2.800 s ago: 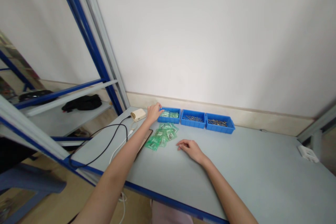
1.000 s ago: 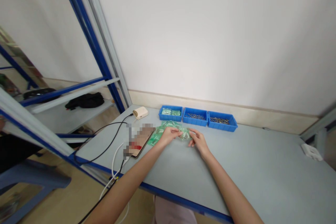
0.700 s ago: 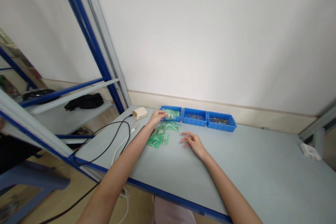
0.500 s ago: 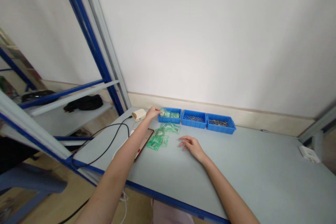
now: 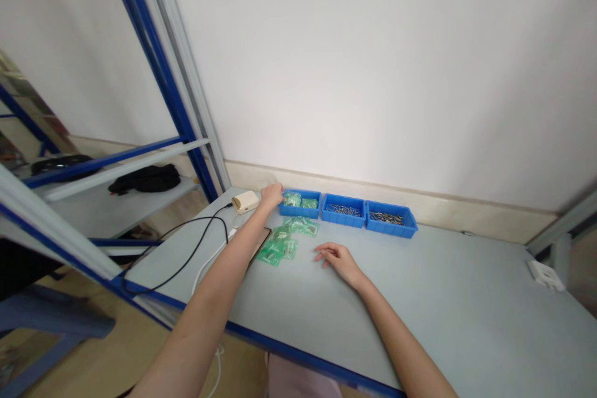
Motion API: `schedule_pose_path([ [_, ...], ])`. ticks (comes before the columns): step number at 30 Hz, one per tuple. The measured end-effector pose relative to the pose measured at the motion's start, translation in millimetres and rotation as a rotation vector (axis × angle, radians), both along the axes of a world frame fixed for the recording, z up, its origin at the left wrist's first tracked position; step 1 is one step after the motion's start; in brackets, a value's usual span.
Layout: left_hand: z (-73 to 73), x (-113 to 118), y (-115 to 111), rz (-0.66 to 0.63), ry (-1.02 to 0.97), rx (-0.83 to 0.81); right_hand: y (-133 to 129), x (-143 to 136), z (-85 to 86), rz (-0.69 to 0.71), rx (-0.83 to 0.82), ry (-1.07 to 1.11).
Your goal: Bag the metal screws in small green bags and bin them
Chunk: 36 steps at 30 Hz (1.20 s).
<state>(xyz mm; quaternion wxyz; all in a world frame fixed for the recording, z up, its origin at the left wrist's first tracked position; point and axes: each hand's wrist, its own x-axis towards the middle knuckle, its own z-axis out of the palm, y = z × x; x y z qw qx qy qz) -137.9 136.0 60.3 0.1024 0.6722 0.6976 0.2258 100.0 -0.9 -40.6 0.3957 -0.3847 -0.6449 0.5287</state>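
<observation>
My left hand (image 5: 272, 193) is at the left end of the left blue bin (image 5: 301, 213), with its fingers curled and partly hidden, and I cannot make out what is in them. Inside that bin lie green-printed clear packets (image 5: 309, 203). More small green packets (image 5: 273, 253) are spread in a loose overlapping group on the table in front of it. To the right of these packets, my right hand (image 5: 340, 261) hovers or rests low over the table; its fingers are loosely bent and apart, holding nothing.
A middle blue bin (image 5: 344, 219) holds silvery screw-like pieces, and a right blue bin (image 5: 392, 229) holds brassy ones. A phone or tablet (image 5: 260, 247) lies partly under my left forearm. Nearby are a cream-coloured box (image 5: 245, 201), a black cable (image 5: 180, 275) and a white cable.
My left hand has drawn slightly left, from the packets inside the left bin to its left end, and its fingers have curled. My right hand stays about where it was.
</observation>
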Motion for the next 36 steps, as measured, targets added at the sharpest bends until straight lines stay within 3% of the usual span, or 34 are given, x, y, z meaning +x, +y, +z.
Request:
schedule_pose_path([
  [5,-4.3,20,-29,0.0,0.104,0.098,0,-1,-0.9,0.003,0.011,-0.04],
  [9,-26.7,42,-73,-0.332,0.328,0.274,0,-1,0.3,0.013,0.015,-0.072],
  [11,-40.0,47,-88,-0.399,0.447,0.273,-1,-1,1.2,0.017,0.022,-0.09],
  [15,-57.5,45,-97,-0.425,0.558,0.222,-1,-1,1.1,0.024,0.042,-0.105],
  [19,-56.8,42,-100,-0.445,0.558,0.229,0,-1,-0.5,0.03,0.033,-0.091],
  [22,-52.6,45,-107,-0.436,0.381,0.236,2,-1,-1.6,-0.066,0.071,-0.083],
  [26,-58.9,57,-114,-0.348,-0.267,0.135,7,0,-3.3,-0.321,0.073,-0.009],
  [28,-68.2,66,-114,-0.317,-0.609,0.025,9,0,-4.2,-0.313,0.007,0.056],
  [30,-77.9,75,-114,-0.293,-0.817,-0.071,10,1,-4.5,-0.271,-0.04,0.095],
  [33,-84.7,81,-117,-0.249,-0.875,-0.092,10,4,-2.3,-0.302,0.002,0.064],
  [36,-76.7,79,-124,-0.319,-0.76,0.062,8,9,3.6,-0.376,0.164,-0.007],
])
